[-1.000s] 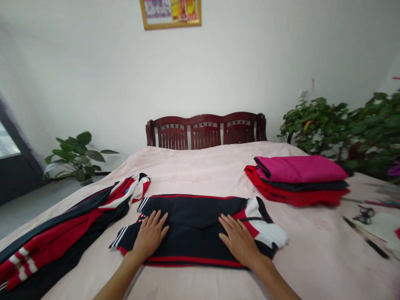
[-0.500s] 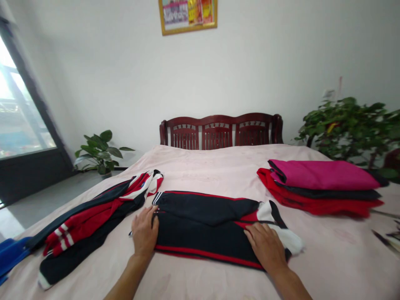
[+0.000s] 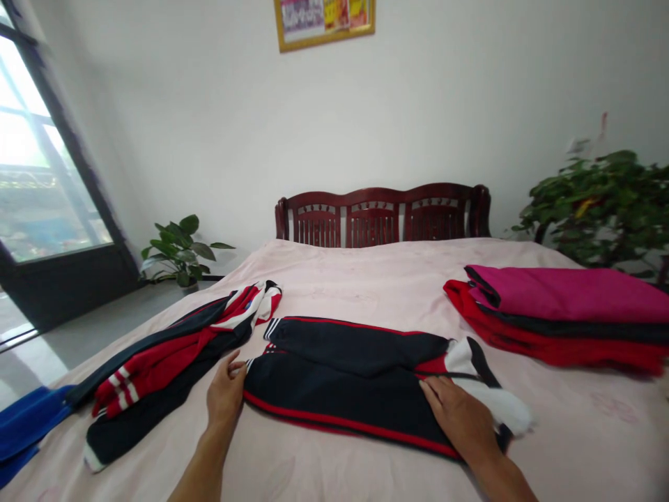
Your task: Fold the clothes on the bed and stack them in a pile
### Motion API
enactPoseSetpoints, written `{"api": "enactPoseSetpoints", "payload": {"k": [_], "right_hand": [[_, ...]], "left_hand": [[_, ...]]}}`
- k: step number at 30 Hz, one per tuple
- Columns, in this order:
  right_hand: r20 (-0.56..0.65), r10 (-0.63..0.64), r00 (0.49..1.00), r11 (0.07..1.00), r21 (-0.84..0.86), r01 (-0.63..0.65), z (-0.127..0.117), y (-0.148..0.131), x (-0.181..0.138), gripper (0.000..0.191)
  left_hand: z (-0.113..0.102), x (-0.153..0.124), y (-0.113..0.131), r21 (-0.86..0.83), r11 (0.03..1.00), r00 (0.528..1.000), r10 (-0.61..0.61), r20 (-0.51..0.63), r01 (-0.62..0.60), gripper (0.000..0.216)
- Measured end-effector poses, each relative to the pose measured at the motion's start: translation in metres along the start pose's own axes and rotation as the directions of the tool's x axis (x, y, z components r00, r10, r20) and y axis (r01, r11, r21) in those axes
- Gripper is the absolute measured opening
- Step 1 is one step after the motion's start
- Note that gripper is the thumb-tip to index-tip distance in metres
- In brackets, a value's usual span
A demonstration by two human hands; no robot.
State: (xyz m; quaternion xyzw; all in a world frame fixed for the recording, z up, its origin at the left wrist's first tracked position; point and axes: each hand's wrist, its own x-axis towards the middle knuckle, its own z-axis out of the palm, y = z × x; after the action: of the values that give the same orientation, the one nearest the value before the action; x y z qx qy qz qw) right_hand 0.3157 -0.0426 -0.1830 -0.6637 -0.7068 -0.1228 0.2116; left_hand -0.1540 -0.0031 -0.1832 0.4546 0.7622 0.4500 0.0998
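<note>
A navy track jacket (image 3: 345, 390) with red piping lies folded lengthwise on the bed, its white-striped cuff ends at the left and its white and red part at the right. At the left end, my left hand (image 3: 227, 390) pinches the near striped cuff between thumb and curled fingers. My right hand (image 3: 463, 418) rests on the right part of the jacket, palm down with fingers stretched out, near the white section. The palm side of that hand is hidden.
On the pink bedsheet (image 3: 339, 286), a loosely laid navy, red and white garment (image 3: 172, 355) is at the left, beside a blue cloth (image 3: 31, 425). Folded magenta (image 3: 564, 293) and red clothes (image 3: 548, 348) are stacked at the right. A wooden headboard (image 3: 373, 216) stands behind.
My left hand has moved off the top of the jacket to its cuff end and closed there. The near cuff now sticks out further left. My right hand stays on the jacket.
</note>
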Motion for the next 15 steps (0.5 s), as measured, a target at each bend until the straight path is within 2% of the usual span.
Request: {"api": "enactPoseSetpoints", "payload": {"k": [3, 6, 8, 10, 12, 15], "right_hand": [[0.045, 0.028, 0.999, 1.000, -0.007, -0.028, -0.002, 0.002, 0.000, 0.035], [0.065, 0.040, 0.997, 0.999, -0.013, -0.039, -0.004, 0.000, 0.000, 0.034], [0.084, 0.050, 0.995, 0.999, -0.012, -0.050, -0.005, 0.000, 0.001, 0.033], [0.105, 0.078, 0.991, 0.997, -0.014, -0.077, -0.007, 0.001, 0.001, 0.030], [0.111, 0.100, 0.989, 0.995, -0.027, -0.097, -0.009, 0.003, 0.002, 0.029], [0.070, 0.083, 0.994, 0.994, -0.077, -0.077, -0.012, 0.008, 0.002, 0.028]], "left_hand": [[0.002, 0.004, -0.006, 0.017, 0.995, 0.995, 0.095, -0.010, -0.095, 0.063], [0.007, 0.008, -0.011, 0.132, 0.975, 0.977, 0.163, 0.138, -0.181, 0.065], [0.009, 0.011, -0.013, 0.134, 0.967, 0.961, 0.186, 0.205, -0.216, 0.064], [0.010, 0.012, -0.012, 0.102, 0.965, 0.958, 0.220, 0.185, -0.241, 0.066], [0.011, 0.012, -0.011, 0.068, 0.965, 0.963, 0.247, 0.108, -0.255, 0.068], [0.015, 0.012, -0.011, 0.033, 0.972, 0.971, 0.232, 0.055, -0.234, 0.076]]}}
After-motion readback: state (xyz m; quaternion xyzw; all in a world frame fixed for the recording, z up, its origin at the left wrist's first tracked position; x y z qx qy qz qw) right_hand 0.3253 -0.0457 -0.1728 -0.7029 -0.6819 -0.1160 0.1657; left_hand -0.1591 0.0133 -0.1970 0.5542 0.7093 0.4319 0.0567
